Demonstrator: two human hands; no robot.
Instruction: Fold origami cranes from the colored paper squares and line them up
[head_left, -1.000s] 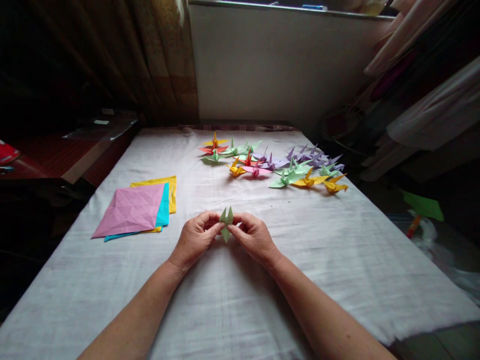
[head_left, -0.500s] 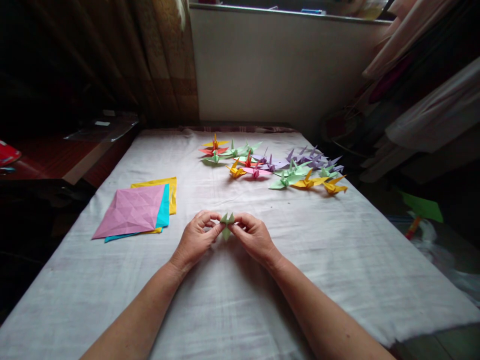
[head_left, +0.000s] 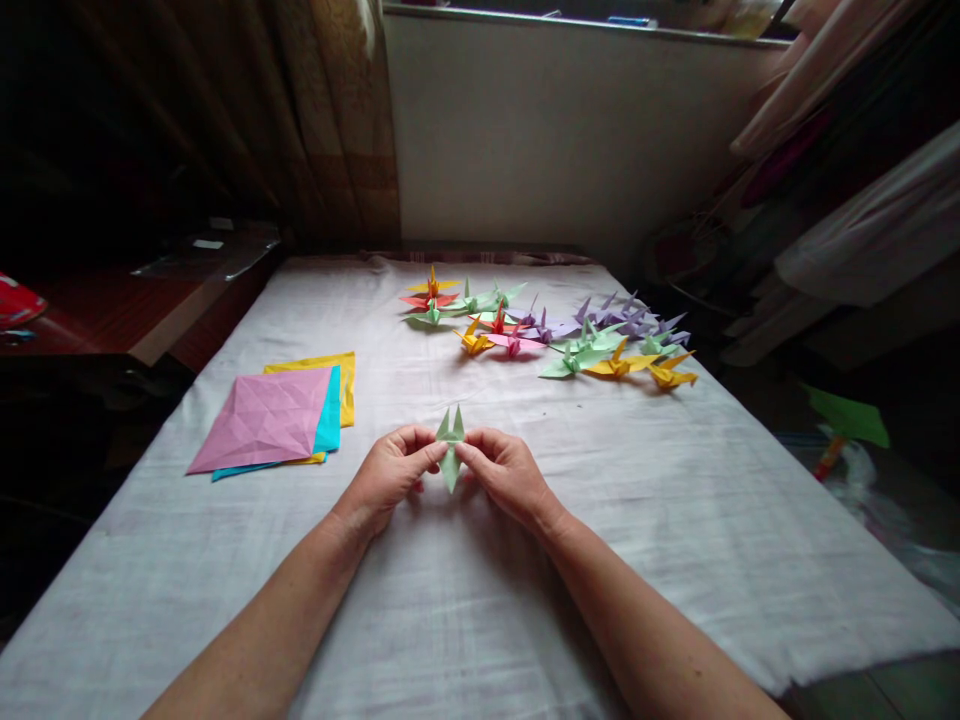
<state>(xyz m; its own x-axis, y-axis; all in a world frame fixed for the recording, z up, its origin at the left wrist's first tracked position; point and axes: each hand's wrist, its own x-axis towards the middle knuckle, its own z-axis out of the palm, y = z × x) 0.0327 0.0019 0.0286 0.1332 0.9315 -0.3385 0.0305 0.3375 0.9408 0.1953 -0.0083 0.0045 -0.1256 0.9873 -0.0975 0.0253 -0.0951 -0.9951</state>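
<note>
A small piece of folded light-green origami paper (head_left: 450, 464) is held between my two hands above the cloth. Two narrow points stick up from it side by side, and one wider point hangs down. On its left edge, my left hand (head_left: 394, 465) pinches it between thumb and fingers. The opposite edge is pinched the same way by my right hand (head_left: 504, 470). Both thumbs lie on the near face, close to the middle; some fingertips are hidden behind the paper.
Several folded paper cranes (head_left: 577, 352) stand beyond my hands toward the back right. Left of my hands lies a stack of creased sheets, with a pink sheet (head_left: 266, 420) on top of blue and yellow ones. A whitish cloth (head_left: 420, 620) covers the table.
The folded green paper has tipped so its upright points look longer and its lower point shows more fully. Both hands still pinch it, with the left fingers slightly shifted.
</note>
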